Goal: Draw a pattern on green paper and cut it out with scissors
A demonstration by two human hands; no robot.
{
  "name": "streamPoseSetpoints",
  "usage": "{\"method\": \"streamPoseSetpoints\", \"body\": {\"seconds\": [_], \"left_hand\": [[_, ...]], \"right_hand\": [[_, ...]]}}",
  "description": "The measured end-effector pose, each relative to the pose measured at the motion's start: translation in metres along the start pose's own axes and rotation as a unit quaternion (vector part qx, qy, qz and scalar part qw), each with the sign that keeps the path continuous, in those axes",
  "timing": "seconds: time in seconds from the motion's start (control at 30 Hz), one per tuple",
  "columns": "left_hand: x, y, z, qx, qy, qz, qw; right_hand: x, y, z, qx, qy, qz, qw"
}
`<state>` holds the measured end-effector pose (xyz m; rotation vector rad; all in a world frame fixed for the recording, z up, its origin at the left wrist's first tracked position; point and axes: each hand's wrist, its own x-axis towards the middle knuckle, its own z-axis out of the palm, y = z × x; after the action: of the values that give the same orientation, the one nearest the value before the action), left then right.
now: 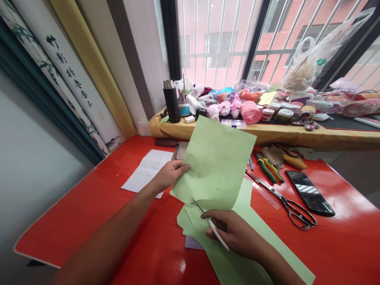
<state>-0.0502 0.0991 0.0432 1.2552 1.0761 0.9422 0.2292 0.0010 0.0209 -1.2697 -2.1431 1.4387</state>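
Note:
My left hand [170, 174] pinches the left edge of a green paper sheet [219, 158], which is raised above the table and bears faint pencil lines. Below the sheet, my right hand [228, 231] is closed around small scissors with a white handle [218, 234]. The scissors' thin blades point up and left toward the sheet's lower edge. More green paper [267, 229] lies under my right hand and forearm. A bit of pale purple paper [193, 243] shows beneath the green pieces.
Large scissors [286, 200], pliers [270, 168] and a phone [310, 192] lie at the right of the red table [74, 213]. White paper [145, 170] is at the left. A black flask [171, 102], jars and yarn crowd the windowsill ledge.

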Motion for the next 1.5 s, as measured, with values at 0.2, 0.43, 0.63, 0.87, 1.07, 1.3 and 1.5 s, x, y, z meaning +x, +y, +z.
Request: {"method": "streamPoseSetpoints", "body": {"seconds": [0.2,0.43,0.63,0.87,1.07,1.3,1.5], "left_hand": [[0.002,-0.005,-0.001,-0.005,0.001,0.003,1.0],[0.002,-0.004,0.002,-0.009,0.007,0.003,1.0],[0.001,-0.003,0.003,-0.009,0.012,0.003,1.0],[0.001,-0.002,0.004,-0.003,0.02,0.003,1.0],[0.001,-0.001,0.006,-0.01,0.024,0.001,1.0],[-0.001,-0.002,0.009,-0.018,0.024,0.0,1.0],[-0.002,-0.001,0.01,-0.025,0.026,-0.003,0.999]], "right_hand": [[0.001,0.004,0.001,0.009,0.001,0.003,1.0],[0.001,0.004,0.002,0.01,0.008,0.004,1.0],[0.001,0.003,0.002,0.012,0.005,0.006,1.0],[0.001,0.001,0.002,0.005,0.014,0.008,1.0],[0.001,0.003,0.004,0.021,0.012,0.008,1.0],[0.001,0.001,0.002,0.023,0.003,0.008,1.0],[0.001,-0.001,0.001,0.016,0.01,0.007,1.0]]}}
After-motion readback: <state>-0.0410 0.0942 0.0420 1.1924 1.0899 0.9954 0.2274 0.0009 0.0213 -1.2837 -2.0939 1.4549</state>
